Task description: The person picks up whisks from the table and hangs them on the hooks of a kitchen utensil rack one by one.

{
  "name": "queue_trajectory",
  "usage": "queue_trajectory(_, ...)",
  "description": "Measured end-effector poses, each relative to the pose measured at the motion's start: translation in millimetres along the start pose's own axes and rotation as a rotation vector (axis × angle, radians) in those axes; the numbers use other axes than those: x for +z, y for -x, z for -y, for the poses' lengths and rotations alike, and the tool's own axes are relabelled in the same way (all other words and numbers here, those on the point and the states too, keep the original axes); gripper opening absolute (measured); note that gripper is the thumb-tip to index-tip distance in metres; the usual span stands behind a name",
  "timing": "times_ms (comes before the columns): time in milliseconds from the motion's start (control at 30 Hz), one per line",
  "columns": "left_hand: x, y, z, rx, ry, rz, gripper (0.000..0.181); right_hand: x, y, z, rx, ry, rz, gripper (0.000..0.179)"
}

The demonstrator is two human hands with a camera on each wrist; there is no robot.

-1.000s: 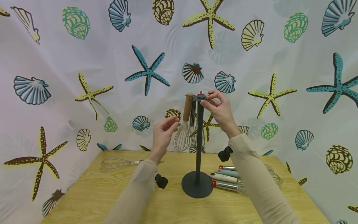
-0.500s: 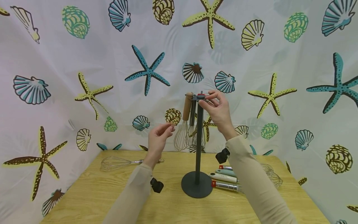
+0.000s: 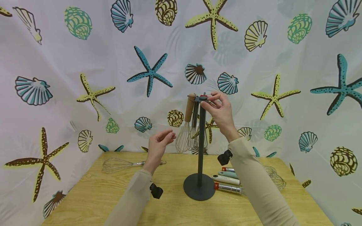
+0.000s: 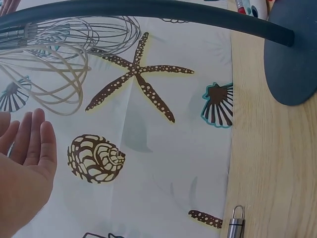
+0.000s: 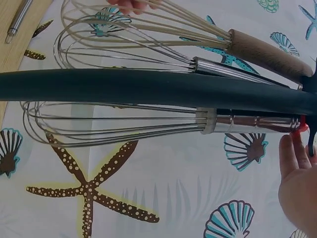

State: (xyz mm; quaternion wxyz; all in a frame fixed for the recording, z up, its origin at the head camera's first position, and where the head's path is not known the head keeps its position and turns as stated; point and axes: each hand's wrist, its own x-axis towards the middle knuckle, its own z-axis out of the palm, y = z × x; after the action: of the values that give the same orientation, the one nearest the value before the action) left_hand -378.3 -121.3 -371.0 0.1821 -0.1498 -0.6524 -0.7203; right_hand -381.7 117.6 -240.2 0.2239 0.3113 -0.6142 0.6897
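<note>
A dark whisk stand [image 3: 201,141] rises upright from its round base. My right hand [image 3: 222,113] grips its top with thumb and fingers, and in the right wrist view fingertips lie by the red end of a hanging silver whisk [image 5: 247,120]. Beside it hang a wooden-handled whisk [image 3: 189,108] and a slim metal-handled whisk [image 3: 194,114]. To the left of their wires is my left hand [image 3: 156,147], holding nothing, its fingers loosely bent and apart from the whisks. The stand's top partly hides my right fingertips.
A metal whisk [image 3: 116,164] lies on the wooden table [image 3: 93,194] at the left. Right of the base lie several whisks, among them one with a cream handle [image 3: 226,179] and one with a red-ended metal handle [image 3: 229,187]. A shell-patterned cloth [image 3: 169,47] hangs behind.
My left hand has moved down and left, away from the wooden-handled whisk. My right hand stays at the stand's top, its wrist shifted slightly left. The hanging whisks keep their places.
</note>
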Motion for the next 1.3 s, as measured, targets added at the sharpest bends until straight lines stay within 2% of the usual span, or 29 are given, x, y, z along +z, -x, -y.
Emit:
queue_trajectory(133, -6.0, 1.4, 1.2, -0.018, 0.009, 0.013, 0.029, -5.1, -0.6, 3.0, 0.043, -0.048, 0.045, 0.011)
queue_trajectory(300, -12.6, 2.4, 4.7, -0.035, 0.036, 0.040, 0.031, -16.8, -0.4, 2.5, 0.060, -0.134, 0.135, 0.017)
queue_trajectory(500, -15.1, 3.9, 11.0, -0.025, 0.057, 0.109, 0.035, -28.0, -1.4, 1.9, 0.116, -0.129, 0.224, 0.028)
queue_trajectory(600, -15.8, 4.0, 12.3, -0.021, 0.067, 0.132, 0.037, -29.4, -2.6, 3.3, 0.156, -0.159, 0.196, 0.021)
queue_trajectory(733, -17.2, 4.7, 13.0, -0.024, 0.065, 0.130, 0.035, -29.1, -3.8, 5.4, 0.181, -0.217, 0.147, 0.018)
queue_trajectory(867, -20.1, 5.0, 16.2, -0.039, 0.048, 0.131, 0.035, -29.6, -5.2, 5.2, 0.186, -0.215, 0.133, 0.015)
queue_trajectory(1100, -32.1, 3.5, 30.4, -0.103, -0.035, 0.173, 0.039, -27.4, -6.8, 5.0, 0.176, -0.172, 0.095, 0.014)
queue_trajectory(1300, -44.4, 5.4, 47.3, -0.132, -0.139, 0.164, 0.039, -22.6, -5.0, 4.1, 0.158, -0.138, 0.063, 0.010)
